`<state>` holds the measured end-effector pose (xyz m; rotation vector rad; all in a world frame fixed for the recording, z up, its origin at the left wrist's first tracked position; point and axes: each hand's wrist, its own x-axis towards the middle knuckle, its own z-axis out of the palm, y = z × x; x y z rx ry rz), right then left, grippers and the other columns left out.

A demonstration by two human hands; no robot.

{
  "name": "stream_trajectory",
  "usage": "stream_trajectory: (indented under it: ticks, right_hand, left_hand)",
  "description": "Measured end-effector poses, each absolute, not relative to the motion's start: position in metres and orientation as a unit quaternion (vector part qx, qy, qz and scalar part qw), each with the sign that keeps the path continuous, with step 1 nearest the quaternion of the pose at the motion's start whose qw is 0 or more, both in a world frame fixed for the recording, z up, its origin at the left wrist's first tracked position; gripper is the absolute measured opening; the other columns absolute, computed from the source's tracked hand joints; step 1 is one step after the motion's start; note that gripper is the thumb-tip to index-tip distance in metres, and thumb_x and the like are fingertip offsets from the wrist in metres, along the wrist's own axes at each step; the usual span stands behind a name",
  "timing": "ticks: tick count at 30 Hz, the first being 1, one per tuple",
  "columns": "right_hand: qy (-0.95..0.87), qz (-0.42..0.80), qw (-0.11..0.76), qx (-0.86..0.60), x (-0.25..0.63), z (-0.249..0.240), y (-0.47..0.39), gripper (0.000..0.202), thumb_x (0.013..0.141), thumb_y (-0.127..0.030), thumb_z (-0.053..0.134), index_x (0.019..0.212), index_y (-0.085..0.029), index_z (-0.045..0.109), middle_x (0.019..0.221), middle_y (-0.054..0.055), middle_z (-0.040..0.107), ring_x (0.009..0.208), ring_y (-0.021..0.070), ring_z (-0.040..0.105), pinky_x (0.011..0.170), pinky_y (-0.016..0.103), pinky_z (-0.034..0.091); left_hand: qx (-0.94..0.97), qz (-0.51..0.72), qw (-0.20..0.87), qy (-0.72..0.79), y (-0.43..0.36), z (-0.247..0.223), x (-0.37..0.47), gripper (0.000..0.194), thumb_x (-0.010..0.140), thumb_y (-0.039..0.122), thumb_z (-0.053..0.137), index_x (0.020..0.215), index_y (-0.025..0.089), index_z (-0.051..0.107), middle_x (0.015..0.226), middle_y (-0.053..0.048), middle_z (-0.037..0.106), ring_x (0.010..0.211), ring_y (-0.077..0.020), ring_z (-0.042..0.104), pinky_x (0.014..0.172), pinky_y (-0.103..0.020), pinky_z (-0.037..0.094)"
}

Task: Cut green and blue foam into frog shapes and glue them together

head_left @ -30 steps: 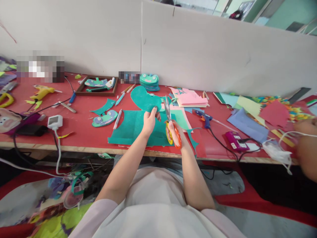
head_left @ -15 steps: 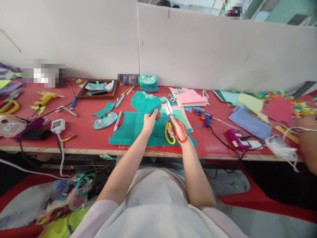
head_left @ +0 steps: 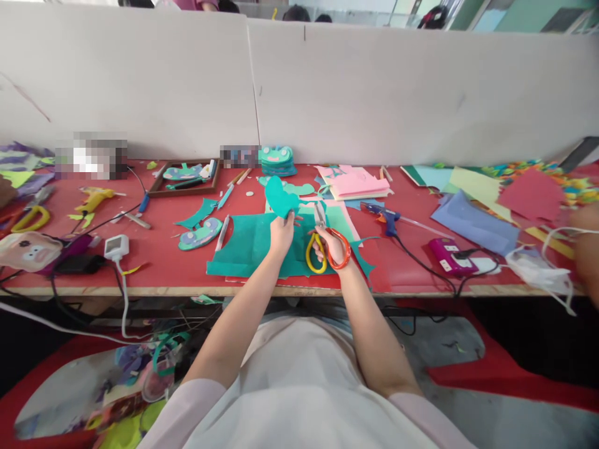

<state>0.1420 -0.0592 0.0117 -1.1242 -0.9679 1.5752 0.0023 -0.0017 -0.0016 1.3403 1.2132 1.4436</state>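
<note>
My left hand (head_left: 282,233) pinches a teal felt piece (head_left: 279,197) with a rounded outline, held above the table. In my right hand (head_left: 331,248) is a pair of scissors (head_left: 320,215) with one yellow and one orange handle loop; the blades point away from me, close to the felt's right side, where a thin strip of felt reaches toward them. Whether the blades touch that strip I cannot tell. Under both hands lies a large teal felt sheet (head_left: 243,240), over pale green and pink sheets.
Behind my hands stands a stack of teal felt faces (head_left: 277,161). Pink felt (head_left: 358,182), a blue glue gun (head_left: 386,216) and a purple power strip (head_left: 450,255) lie to the right. A brown tray (head_left: 185,177) and yellow glue gun (head_left: 96,198) are left. Another person's arm (head_left: 587,249) shows far right.
The felt piece has turned in my left hand and now looks narrower. The scissors have shifted slightly left, their blades looking closer together. The camera view has tilted up a little.
</note>
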Motion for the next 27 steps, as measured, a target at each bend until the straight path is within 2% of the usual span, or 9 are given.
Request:
stream_trajectory:
  ticks: [3,6,9,12,16,19,24,27]
  right_hand:
    - [-0.407,0.62,0.469,-0.479,0.139,0.012,-0.06,0.047,0.071,-0.064,0.058,0.081,-0.018,0.056,0.043,-0.005,0.048,0.031,0.009,0.042,0.03,0.022,0.033]
    - [-0.427,0.619,0.467,-0.465,0.138,0.013,-0.062,0.047,0.073,-0.064,0.057,0.08,-0.018,0.056,0.043,-0.005,0.048,0.031,0.0091,0.043,0.03,0.021,0.033]
    - [-0.437,0.614,0.478,-0.451,0.138,0.014,-0.065,0.044,0.075,-0.062,0.057,0.079,-0.019,0.056,0.045,-0.005,0.049,0.031,0.0086,0.042,0.03,0.021,0.034]
    - [-0.454,0.608,0.467,-0.454,0.138,0.014,-0.067,0.043,0.077,-0.062,0.054,0.07,-0.019,0.054,0.045,-0.004,0.049,0.032,0.0085,0.042,0.031,0.021,0.033]
    - [-0.508,0.583,0.444,-0.452,0.132,0.01,-0.065,0.044,0.079,-0.062,0.051,0.067,-0.02,0.055,0.047,-0.002,0.053,0.036,0.0098,0.046,0.034,0.022,0.036]
    - [-0.527,0.562,0.45,-0.453,0.127,0.007,-0.062,0.04,0.079,-0.059,0.053,0.074,-0.02,0.058,0.052,-0.002,0.056,0.043,0.0111,0.05,0.04,0.023,0.042]
    - [-0.499,0.611,0.445,-0.423,0.137,0.005,-0.06,0.033,0.078,-0.053,0.059,0.09,-0.022,0.061,0.07,0.001,0.066,0.059,0.0138,0.06,0.053,0.025,0.049]
    - [-0.441,0.658,0.433,-0.43,0.15,0.001,-0.057,0.035,0.074,-0.05,0.063,0.096,-0.023,0.064,0.08,0.003,0.069,0.066,0.0148,0.063,0.054,0.024,0.049]
  left_hand:
    - [0.528,0.572,0.406,0.479,0.0,-0.004,0.005,0.027,0.085,0.036,0.054,0.074,0.016,0.068,0.071,-0.005,0.07,0.062,-0.0135,0.063,0.053,-0.02,0.044]
    - [0.495,0.572,0.473,0.451,0.002,-0.004,0.008,0.021,0.08,0.036,0.061,0.081,0.016,0.067,0.078,-0.005,0.071,0.063,-0.0146,0.065,0.055,-0.022,0.047]
    - [0.447,0.565,0.574,0.389,0.0,-0.002,0.011,0.024,0.076,0.037,0.066,0.084,0.015,0.065,0.084,-0.006,0.071,0.069,-0.0167,0.067,0.062,-0.027,0.052]
    - [0.402,0.529,0.667,0.337,-0.004,0.0,0.011,0.027,0.071,0.038,0.071,0.079,0.013,0.064,0.08,-0.007,0.071,0.076,-0.0188,0.068,0.075,-0.032,0.053]
    - [0.411,0.458,0.729,0.299,-0.008,-0.001,0.008,0.031,0.069,0.04,0.073,0.08,0.012,0.067,0.082,-0.01,0.073,0.082,-0.0201,0.068,0.085,-0.033,0.049]
    - [0.398,0.453,0.739,0.3,-0.008,-0.001,0.007,0.028,0.069,0.036,0.073,0.08,0.011,0.068,0.081,-0.011,0.073,0.078,-0.0209,0.069,0.079,-0.033,0.051]
    - [0.344,0.489,0.741,0.306,-0.008,0.006,0.004,0.021,0.077,0.031,0.065,0.082,0.01,0.066,0.081,-0.01,0.072,0.064,-0.0181,0.065,0.056,-0.028,0.05]
    - [0.31,0.516,0.746,0.285,-0.009,0.01,0.003,0.018,0.08,0.028,0.061,0.081,0.01,0.065,0.078,-0.009,0.07,0.065,-0.0169,0.066,0.059,-0.027,0.05]
